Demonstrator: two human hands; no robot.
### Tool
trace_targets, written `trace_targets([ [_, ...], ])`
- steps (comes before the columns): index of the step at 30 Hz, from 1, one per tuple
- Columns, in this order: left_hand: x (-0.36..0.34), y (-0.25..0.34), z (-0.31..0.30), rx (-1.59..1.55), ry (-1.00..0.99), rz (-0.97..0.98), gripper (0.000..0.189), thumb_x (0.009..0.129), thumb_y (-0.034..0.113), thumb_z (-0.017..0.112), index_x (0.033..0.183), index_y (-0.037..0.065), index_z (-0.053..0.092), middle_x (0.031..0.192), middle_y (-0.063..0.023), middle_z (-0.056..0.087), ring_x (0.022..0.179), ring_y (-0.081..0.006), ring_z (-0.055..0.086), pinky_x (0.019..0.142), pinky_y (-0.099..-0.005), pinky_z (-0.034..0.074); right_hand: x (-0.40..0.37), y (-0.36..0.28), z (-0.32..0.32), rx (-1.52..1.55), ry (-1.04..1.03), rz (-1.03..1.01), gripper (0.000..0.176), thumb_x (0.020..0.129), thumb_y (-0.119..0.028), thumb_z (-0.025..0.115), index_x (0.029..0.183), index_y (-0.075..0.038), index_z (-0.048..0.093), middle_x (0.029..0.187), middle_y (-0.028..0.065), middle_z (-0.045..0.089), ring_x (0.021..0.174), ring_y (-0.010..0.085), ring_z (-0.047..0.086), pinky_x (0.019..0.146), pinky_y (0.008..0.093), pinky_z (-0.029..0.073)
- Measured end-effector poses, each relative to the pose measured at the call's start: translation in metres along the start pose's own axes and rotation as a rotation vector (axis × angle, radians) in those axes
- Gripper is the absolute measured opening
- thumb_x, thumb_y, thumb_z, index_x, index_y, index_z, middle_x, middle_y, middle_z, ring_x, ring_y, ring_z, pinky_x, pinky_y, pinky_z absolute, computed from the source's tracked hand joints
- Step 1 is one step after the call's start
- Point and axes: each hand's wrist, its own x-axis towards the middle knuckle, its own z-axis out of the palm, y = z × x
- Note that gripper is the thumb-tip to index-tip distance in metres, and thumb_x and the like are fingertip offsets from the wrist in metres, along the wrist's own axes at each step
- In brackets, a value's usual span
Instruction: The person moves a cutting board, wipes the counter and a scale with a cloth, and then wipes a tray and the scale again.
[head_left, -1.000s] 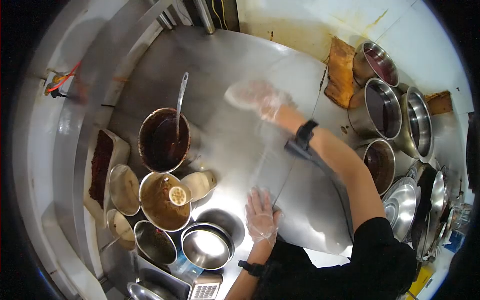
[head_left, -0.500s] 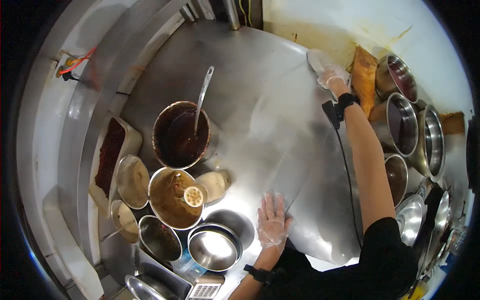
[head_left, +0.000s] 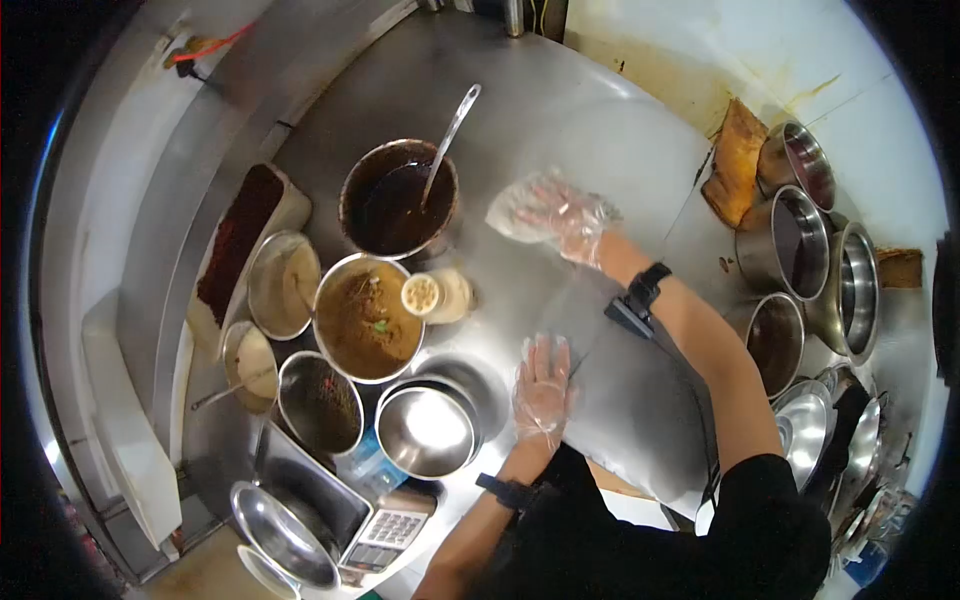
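One keypad device (head_left: 398, 525), near edge of the tabletop (head_left: 580, 115); a steel bowl (head_left: 285, 525) beside it. Nested steel bowls (head_left: 408, 450), just beyond, presumably stacked to save room. Left hand (head_left: 543, 395), clear-gloved, palm down close to the near edge, fingers extended and lightly spread, grasping nothing; likely a prop for the leaning body. One pale container (head_left: 452, 297), spotted top, just beside the pot of brown contents (head_left: 368, 380). Right hand (head_left: 565, 217), clear-gloved, fingers laid out flat over a white cloth (head_left: 506, 218), no pinch evident; the flat palm probably keeps the cloth against the surface. Cloth: mid-tabletop, beneath and ahead of the fingers, pointing away from the wrist toward the dark-filled pot (head_left: 436, 240); long axis seemingly in line with the hand, though partly covered. One ladle (head_left: 452, 143), tilted in that pot, handle over the rim toward the far side, probably for easy reach. Steel pots (head_left: 757, 262), grouped at the right by a brown board (head_left: 735, 170), apparently kept out of the right hand's way.
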Motion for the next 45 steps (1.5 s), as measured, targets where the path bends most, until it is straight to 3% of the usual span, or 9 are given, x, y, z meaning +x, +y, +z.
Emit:
trace_targets([
  [2,-0.013,-0.005,-0.007,-0.049,0.063,0.003,0.063,0.092,0.023,0.053,0.149,0.011,0.029,0.153,-0.0179,0.026,0.141,-0.0346,0.027,0.113,-0.0445,0.028,-0.023,-0.024,0.014,0.033,0.057,-0.112,0.073,0.084,-0.011,0.054,0.150,-0.025,0.025,0.160,0.0063,0.014,0.143,0.0383,0.021,0.117,0.0484,0.023],
  [5,-0.035,-0.006,-0.017,-0.013,0.329,0.068,0.047,0.088,0.011,0.052,0.134,0.005,0.049,0.140,-0.0198,0.044,0.130,-0.0365,0.043,0.107,-0.0396,0.039,-0.060,-0.066,0.022,1.418,0.177,0.035,0.076,0.082,-0.005,0.052,0.149,-0.028,0.027,0.158,0.0058,0.019,0.142,0.0348,0.026,0.112,0.0557,0.030],
  [8,-0.064,-0.001,-0.029,-0.168,0.254,0.018,0.047,0.090,0.015,0.053,0.135,0.004,0.047,0.144,-0.0196,0.040,0.135,-0.0355,0.036,0.111,-0.0413,0.032,-0.104,-0.110,-0.044,0.111,-0.071,0.025,0.074,0.080,-0.002,0.053,0.145,-0.034,0.036,0.158,0.0071,0.020,0.142,0.0355,0.025,0.110,0.0531,0.035],
  [16,-0.137,-0.004,-0.038,-0.330,0.292,-0.046,0.042,0.089,0.010,0.054,0.130,0.003,0.050,0.133,-0.0195,0.049,0.121,-0.0377,0.049,0.097,-0.0415,0.045,-0.184,-0.186,-0.017,0.210,0.060,-0.048,0.058,0.085,-0.005,0.052,0.141,-0.018,0.044,0.151,0.0123,0.035,0.137,0.0326,0.036,0.106,0.0413,0.041],
  [20,-0.160,-0.029,-0.034,-0.496,0.552,0.011,0.032,0.091,0.011,0.055,0.122,0.004,0.056,0.124,-0.0169,0.058,0.112,-0.0374,0.056,0.090,-0.0375,0.050,-0.220,-0.210,-0.086,1.798,0.031,0.920,0.040,0.097,-0.014,0.049,0.131,0.008,0.046,0.121,0.0110,0.061,0.105,0.0196,0.059,0.097,0.0333,0.045],
  [24,-0.170,-0.030,-0.051,-1.123,0.548,-0.219,0.042,0.098,0.030,0.052,0.127,0.000,0.054,0.122,-0.0117,0.059,0.110,-0.0175,0.056,0.095,-0.0310,0.045,-0.242,-0.203,-0.078,2.655,-0.147,0.512,0.039,0.096,-0.022,0.055,0.127,0.001,0.053,0.124,0.0124,0.060,0.112,0.0218,0.057,0.102,0.0358,0.043],
  [27,-0.164,-0.035,-0.049,-1.316,0.392,-0.257,0.050,0.098,0.041,0.050,0.129,0.003,0.053,0.124,-0.0096,0.058,0.113,-0.0188,0.054,0.096,-0.0308,0.044,-0.255,-0.217,-0.086,1.893,0.073,0.166,0.038,0.096,-0.022,0.054,0.127,0.000,0.053,0.124,0.0127,0.060,0.117,0.0233,0.055,0.104,0.0405,0.041],
  [31,-0.162,-0.029,-0.061,-1.927,0.034,-0.408,0.050,0.098,0.040,0.052,0.135,0.007,0.046,0.126,-0.0051,0.054,0.116,-0.0169,0.051,0.099,-0.0326,0.042,-0.252,-0.243,-0.121,2.499,-0.001,0.426,0.039,0.095,-0.019,0.054,0.129,0.000,0.051,0.126,0.0120,0.059,0.120,0.0246,0.053,0.105,0.0428,0.040],
  [45,-0.127,-0.018,-0.048,-1.203,0.552,-0.057,0.034,0.091,0.008,0.060,0.123,0.001,0.051,0.112,-0.0074,0.061,0.098,-0.0156,0.058,0.086,-0.0283,0.046,-0.280,-0.247,-0.122,2.054,0.336,0.448,0.048,0.090,-0.008,0.056,0.135,0.001,0.046,0.126,0.0113,0.058,0.114,0.0209,0.057,0.099,0.0334,0.043],
])
